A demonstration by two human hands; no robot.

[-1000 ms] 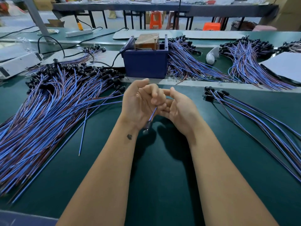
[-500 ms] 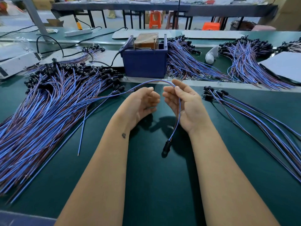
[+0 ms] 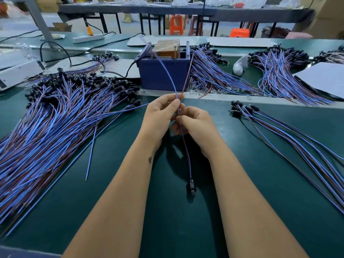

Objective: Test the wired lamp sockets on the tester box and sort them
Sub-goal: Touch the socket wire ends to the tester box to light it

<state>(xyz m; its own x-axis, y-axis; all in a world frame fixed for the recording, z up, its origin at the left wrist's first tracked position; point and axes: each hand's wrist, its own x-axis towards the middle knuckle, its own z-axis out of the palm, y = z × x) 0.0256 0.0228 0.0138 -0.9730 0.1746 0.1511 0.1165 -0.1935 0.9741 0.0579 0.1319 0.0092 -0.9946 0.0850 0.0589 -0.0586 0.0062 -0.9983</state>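
Green matting covers the table [image 3: 111,211] we work at, and the widest open stretch of it lies near us, under and between our forearms, running to the near edge at the bottom left. To the left a large pile of wired sockets [image 3: 55,123] fans out with its black socket ends toward the back; one loose blue wire [image 3: 91,151] lies just off its inner edge. To the right a small sorted bundle [image 3: 279,131] spreads across the mat, its black sockets pointing toward the middle. A pale strip [image 3: 214,97] crosses the table behind our hands, and the blue tester box [image 3: 163,75] stands just beyond it with a brown block [image 3: 167,48] on top. More bundles [image 3: 214,77] lie right of the box, near a white plastic piece [image 3: 240,65] and a grey sheet [image 3: 323,77]. Beyond are other benches and orange stools [image 3: 176,24]. Our left hand [image 3: 160,116] is raised in front of the box, thumb and fingers pinching the blue and brown leads [image 3: 175,81] of one wired socket, whose free ends reach up onto the box top. Our right hand [image 3: 195,123] sits just below and beside it, fingers curled round the same pair of leads. The black socket [image 3: 192,185] hangs from them low between our wrists, above the mat.
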